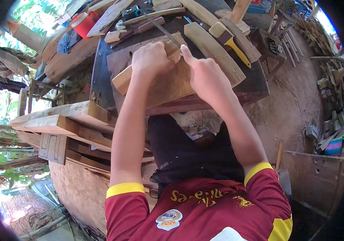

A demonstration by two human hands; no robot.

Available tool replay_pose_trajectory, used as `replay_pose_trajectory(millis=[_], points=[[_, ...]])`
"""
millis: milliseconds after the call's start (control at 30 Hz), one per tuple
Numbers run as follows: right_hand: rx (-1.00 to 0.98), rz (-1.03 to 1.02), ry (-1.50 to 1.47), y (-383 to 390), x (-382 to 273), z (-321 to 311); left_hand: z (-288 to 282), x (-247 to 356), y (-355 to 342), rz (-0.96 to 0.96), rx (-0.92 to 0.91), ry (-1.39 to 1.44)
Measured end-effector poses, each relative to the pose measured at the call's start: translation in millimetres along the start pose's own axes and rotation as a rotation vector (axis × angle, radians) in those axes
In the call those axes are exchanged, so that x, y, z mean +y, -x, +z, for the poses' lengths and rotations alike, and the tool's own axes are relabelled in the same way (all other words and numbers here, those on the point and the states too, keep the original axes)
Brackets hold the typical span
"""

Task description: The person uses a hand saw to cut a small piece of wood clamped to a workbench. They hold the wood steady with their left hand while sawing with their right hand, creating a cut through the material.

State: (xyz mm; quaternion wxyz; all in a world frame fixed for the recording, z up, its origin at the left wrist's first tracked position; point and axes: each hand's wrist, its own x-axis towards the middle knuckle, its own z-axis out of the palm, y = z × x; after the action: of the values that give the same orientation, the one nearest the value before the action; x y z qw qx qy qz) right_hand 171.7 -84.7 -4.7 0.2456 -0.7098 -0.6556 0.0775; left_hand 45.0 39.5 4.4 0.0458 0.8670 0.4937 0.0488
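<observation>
My left hand (152, 60) is closed around a pale wooden stick (122, 79) that lies slantwise across a wide flat board (168, 86) on the dark workbench (99, 80). A thin metal rod-like tool (162, 29) sticks out beyond the left hand's knuckles toward the far side. My right hand (205, 74) rests on the board beside it, index finger stretched toward the stick's far end, other fingers curled; what it holds, if anything, is hidden.
A yellow-handled brush (230, 38) lies on curved wooden planks (214, 50) at the right of the bench. A red cup (83, 23) and several tools sit at the back. Stacked timber (59, 124) stands left; a dirt floor (296, 96) with scrap wood lies right.
</observation>
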Motion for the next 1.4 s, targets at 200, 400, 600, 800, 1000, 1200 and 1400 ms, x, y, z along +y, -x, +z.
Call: replay_pose_trajectory(millis=[200,400,600,800,1000,1200,1400], points=[[0.053,-0.046,-0.02,82,13,-7,-5,0,1,-0.051,-0.071,0.049],[0.07,-0.06,-0.034,100,20,-17,3,-4,-1,0.017,0.061,0.019],[0.013,0.0,0.045,27,3,-2,7,-4,5,0.026,0.097,0.019],[-0.014,0.02,0.012,-10,-5,-1,5,-1,2,0.0,0.01,-0.033],[0.008,-0.078,0.017,40,11,-14,4,-1,3,-0.023,0.033,0.014],[0.004,-0.04,-0.06,99,18,-29,3,-1,2,-0.019,0.023,-0.012],[0.013,-0.08,-0.027,55,19,-20,6,-7,-3,0.026,0.036,0.013]])
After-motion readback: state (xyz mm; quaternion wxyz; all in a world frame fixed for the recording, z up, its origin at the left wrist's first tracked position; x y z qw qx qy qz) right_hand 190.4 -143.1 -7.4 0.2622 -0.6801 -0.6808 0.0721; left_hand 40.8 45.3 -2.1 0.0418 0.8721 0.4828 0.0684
